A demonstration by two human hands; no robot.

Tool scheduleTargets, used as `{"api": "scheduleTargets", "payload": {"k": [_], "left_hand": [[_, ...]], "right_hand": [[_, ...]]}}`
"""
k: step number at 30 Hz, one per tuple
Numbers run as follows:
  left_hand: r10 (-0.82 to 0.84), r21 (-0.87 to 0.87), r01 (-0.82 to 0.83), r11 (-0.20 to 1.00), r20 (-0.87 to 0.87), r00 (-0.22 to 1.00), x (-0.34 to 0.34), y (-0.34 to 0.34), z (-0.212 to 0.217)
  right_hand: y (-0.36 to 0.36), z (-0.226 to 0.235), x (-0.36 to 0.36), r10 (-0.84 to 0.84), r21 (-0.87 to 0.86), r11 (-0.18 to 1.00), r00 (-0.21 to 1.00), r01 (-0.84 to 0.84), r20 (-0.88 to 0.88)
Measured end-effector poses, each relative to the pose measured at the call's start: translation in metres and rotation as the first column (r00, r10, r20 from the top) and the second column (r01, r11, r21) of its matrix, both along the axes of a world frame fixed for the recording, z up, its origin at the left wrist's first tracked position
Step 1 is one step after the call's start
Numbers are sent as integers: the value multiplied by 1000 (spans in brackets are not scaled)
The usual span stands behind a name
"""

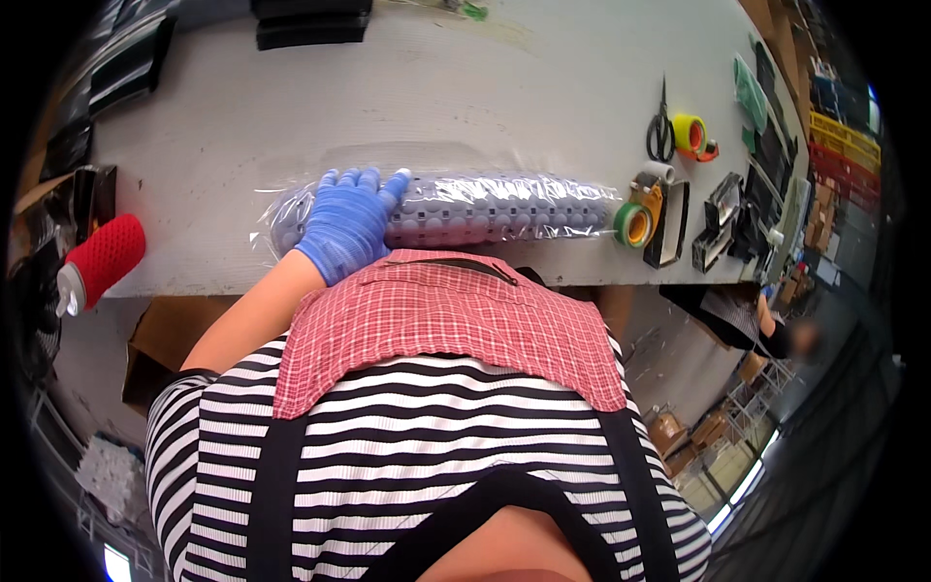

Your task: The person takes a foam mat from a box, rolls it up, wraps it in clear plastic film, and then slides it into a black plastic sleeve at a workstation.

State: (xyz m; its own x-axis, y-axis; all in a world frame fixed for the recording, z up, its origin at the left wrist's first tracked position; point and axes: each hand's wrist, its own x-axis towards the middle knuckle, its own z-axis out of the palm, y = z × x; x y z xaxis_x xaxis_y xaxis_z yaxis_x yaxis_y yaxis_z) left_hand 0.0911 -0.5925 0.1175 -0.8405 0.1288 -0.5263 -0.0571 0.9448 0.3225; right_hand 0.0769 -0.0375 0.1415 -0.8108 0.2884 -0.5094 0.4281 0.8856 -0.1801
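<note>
My left hand (346,220), in a blue glove, lies flat with fingers spread on the left part of a long rolled grey mat (495,210) with round bumps. The roll is wrapped in clear plastic film and lies across the grey worktable (407,87) near its front edge. My right hand is out of sight, hidden below my red checked apron and striped shirt.
A green tape roll (634,224) sits at the roll's right end, beside a tape dispenser (652,184), scissors (660,126) and a yellow tape roll (690,133). Black parts (725,218) lie at the right. A red mesh-covered object (102,260) rests at the left edge. Another person (766,325) is below right.
</note>
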Motion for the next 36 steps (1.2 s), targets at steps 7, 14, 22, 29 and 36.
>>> {"api": "scheduleTargets", "payload": {"k": [7,14,22,29,36], "left_hand": [[-9,13,10,1000,-77,997,6,-3,-3],[-60,-98,46,994,-134,989,7,6,7],[-27,-113,13,994,-116,993,13,13,8],[-14,-90,6,996,-94,995,12,12,8],[-74,7,77,997,-182,981,28,-19,5]], "right_hand": [[-30,-30,48,573,-215,736,422,-642,702],[-208,27,-153,584,-159,632,601,-759,-547],[-172,-85,-262,843,116,449,463,-886,276],[-165,-37,-238,516,-431,634,766,-642,-382],[-207,-8,-138,959,-42,282,281,-959,26]]}}
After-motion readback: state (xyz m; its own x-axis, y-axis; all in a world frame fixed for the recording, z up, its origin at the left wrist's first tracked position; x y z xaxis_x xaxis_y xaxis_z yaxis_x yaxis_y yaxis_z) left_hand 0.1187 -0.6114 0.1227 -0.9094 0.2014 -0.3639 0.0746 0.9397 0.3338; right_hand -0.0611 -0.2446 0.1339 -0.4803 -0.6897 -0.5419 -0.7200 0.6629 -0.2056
